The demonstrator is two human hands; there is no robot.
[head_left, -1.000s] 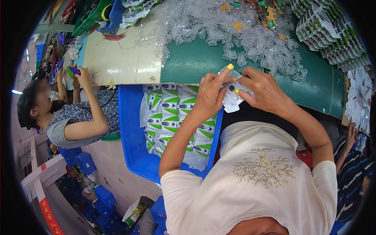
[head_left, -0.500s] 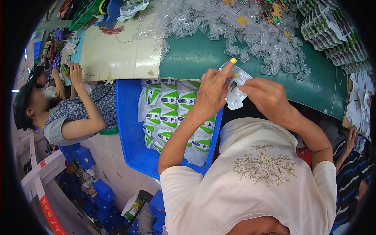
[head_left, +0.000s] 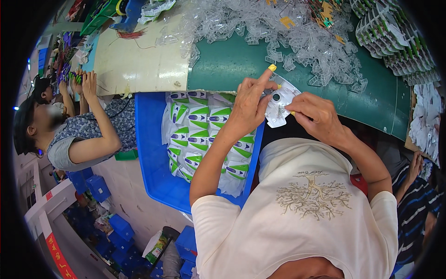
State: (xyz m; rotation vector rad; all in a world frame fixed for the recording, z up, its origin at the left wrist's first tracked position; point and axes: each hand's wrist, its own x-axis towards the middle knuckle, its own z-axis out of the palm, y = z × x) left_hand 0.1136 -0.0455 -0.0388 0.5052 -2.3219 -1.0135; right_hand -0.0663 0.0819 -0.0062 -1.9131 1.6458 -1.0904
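Fingers of the right hand (head_left: 319, 114) have shifted lower along the white plastic piece (head_left: 284, 101) since half a second ago, and a dark round part (head_left: 276, 97) now shows plainly on it. Largest of the surroundings is the table (head_left: 227, 65), green beside a cream stretch; below its near edge stands a blue bin (head_left: 151, 149) of white-and-green units (head_left: 200, 125), partly crossed by the left forearm. A heap of clear plastic parts (head_left: 251, 25) covers the table beyond the hands, with stacked white-and-green shells (head_left: 385, 35) to the right. The left hand (head_left: 250, 106) reaches up from the bin side, forefinger extended, its grip closed on the piece's left side. The right comes in from the right, fingers bent, fingertips at the piece's right edge; whether its grip is closed on anything cannot be told. Held at the table's near edge, the piece runs lengthwise roughly away from the person, its lower end toward the shirt (head_left: 311, 200). Yellow covers (head_left: 272, 68) cap some fingertips.
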